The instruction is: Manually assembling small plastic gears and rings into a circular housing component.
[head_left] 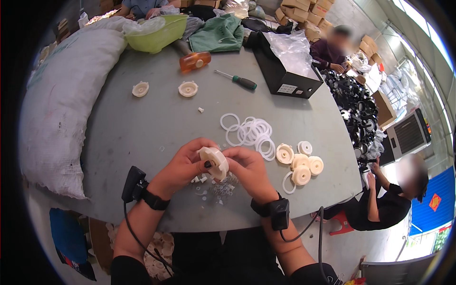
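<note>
Both my hands hold one cream plastic round cap point(218, 164) with a notched rim, tilted above the near part of the table. My left hand point(186, 160) grips its left side, the thumb beside a small dark piece at its middle. The fingers of my right hand point(248, 167) close on its right edge. Beneath lie a pile of small clear bits point(223, 189) and a few white plugs, partly hidden by my hands. To the right are several white rings point(256, 130) and a cluster of cream round parts point(301, 175).
Farther back are two cream caps point(188, 89), an orange-headed mallet point(194, 61), a screwdriver point(237, 80) and a black box point(289, 78). A big white sack point(61, 109) lines the left edge. Two people work at the right, one point(389, 199) near, beside heaped black parts point(349, 104).
</note>
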Available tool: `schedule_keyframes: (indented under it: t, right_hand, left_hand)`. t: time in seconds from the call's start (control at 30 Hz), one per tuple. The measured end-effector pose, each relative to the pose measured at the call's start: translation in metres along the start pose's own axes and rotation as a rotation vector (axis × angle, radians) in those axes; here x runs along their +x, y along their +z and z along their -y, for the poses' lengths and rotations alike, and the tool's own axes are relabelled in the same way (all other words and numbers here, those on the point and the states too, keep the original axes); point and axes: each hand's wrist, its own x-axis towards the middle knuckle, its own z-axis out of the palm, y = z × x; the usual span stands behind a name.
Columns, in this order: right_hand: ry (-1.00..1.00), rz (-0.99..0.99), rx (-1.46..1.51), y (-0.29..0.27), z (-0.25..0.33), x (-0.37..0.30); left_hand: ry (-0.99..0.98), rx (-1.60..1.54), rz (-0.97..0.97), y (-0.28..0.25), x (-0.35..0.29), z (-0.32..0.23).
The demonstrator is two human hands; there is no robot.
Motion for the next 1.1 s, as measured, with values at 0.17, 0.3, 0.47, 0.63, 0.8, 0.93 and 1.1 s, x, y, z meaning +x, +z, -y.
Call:
schedule_keyframes:
  t: [0.17,0.3,0.47,0.63,0.8,0.93,1.1]
  right_hand:
    - [0.015,0.021,0.04,0.002,0.003,0.0]
    - [0.005,0.031,0.003,0.002,0.0,0.001]
    - [0.003,0.038,0.048,0.0,-0.001,0.001]
    - [-0.032,0.064,0.011,-0.004,0.0,0.001]
    - [-0.006,0.052,0.01,0.004,0.002,0.0]
    - [0.033,0.026,-0.017,0.002,0.003,-0.003]
    - [-0.026,0.044,0.083,0.009,0.01,-0.003]
  left_hand:
    - [0.039,0.059,0.027,-0.003,0.0,0.001]
    - [0.06,0.086,0.041,-0.003,0.0,0.001]
    - [0.047,0.052,0.038,0.002,0.003,-0.001]
    - [0.063,0.081,0.073,-0.003,0.002,0.004]
    - [0.078,0.075,0.087,-0.007,-0.003,0.002]
    - [0.032,0.063,0.034,0.003,-0.002,-0.003]
    - [0.017,0.092,0.036,0.004,-0.002,-0.012]
